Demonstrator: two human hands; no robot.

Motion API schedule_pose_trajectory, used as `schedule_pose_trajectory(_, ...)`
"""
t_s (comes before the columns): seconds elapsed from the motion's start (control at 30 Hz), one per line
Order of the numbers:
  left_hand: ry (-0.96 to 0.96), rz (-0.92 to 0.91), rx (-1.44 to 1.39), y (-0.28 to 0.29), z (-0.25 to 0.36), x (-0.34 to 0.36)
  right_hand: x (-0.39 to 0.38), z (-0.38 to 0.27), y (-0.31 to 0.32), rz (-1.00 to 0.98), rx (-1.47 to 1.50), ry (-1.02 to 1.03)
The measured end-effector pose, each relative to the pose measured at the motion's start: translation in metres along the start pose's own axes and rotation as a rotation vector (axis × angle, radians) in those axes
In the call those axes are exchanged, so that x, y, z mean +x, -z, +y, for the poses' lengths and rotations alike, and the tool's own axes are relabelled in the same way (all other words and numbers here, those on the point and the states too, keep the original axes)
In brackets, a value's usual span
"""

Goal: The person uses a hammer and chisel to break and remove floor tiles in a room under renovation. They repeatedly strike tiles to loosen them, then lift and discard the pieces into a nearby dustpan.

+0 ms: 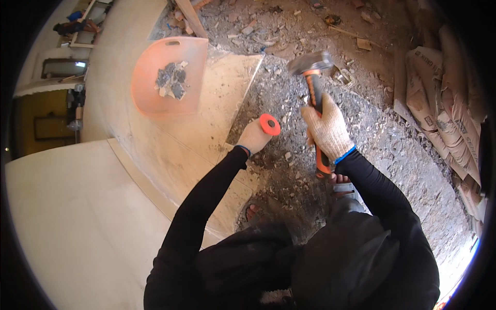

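One orange pan [147, 77], see-through and probably plastic, lies at the left on the pale flooring [222, 82] with a small heap of dark chips [173, 80] in it; it looks light and somewhat bendy, and the slot near its upper edge seems the natural place to lift it, kept level so the loose pieces stay put. To the right of it, the left hand [253, 138], in a knitted glove, is wrapped around a hand tool whose round orange guard [270, 124] faces up; the shaft below is hidden, so I cannot tell its tip. That guard looks rubbery and slightly yielding, the dark core in its middle hard, and a firm fist under the rim should be the safest hold. Farther right, above the broken, grey ground [274, 170], the right hand [329, 126], gloved too, is closed about the middle of the handle of a hammer [314, 90], whose metal head points away from the person. The hammer is likely head-heavy and rigid; its orange-and-black handle looks grippy, though knit fabric may slip a little on dust, and a hold lower down would give more swing but less control. Brown sacks [439, 98] stand along the far right.
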State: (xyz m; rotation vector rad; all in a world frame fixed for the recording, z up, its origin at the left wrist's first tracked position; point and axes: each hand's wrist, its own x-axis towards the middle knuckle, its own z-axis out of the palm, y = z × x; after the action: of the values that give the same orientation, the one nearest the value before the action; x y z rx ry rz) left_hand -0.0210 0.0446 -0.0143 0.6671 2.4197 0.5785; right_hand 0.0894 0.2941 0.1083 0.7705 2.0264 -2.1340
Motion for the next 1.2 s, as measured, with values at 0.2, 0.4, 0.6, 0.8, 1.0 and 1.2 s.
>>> schedule_pose_trajectory(0.2,0.066,0.083,-0.071,0.01,-0.005,-0.007,-0.019,0.041,-0.041,-0.171,-0.112,-0.277)
schedule_pose_trajectory(0.4,0.036,0.154,-0.223,0.021,-0.02,-0.021,-0.012,0.047,-0.033,-0.276,-0.247,-0.107)
schedule_pose_trajectory(0.6,0.262,0.11,-0.597,0.051,-0.047,-0.027,-0.004,0.036,-0.004,-0.121,-0.19,-0.072)
schedule_pose_trajectory(0.8,0.455,0.342,-0.498,0.069,-0.115,-0.052,-0.027,0.074,0.029,-0.108,-0.225,-0.291)
schedule_pose_trajectory(1.0,0.548,0.551,-0.051,0.049,-0.152,-0.104,-0.048,0.13,0.026,0.029,-0.187,-0.286)
schedule_pose_trajectory(1.2,0.595,0.896,0.38,0.006,-0.075,-0.139,-0.047,0.146,0.016,0.107,-0.302,-0.272)
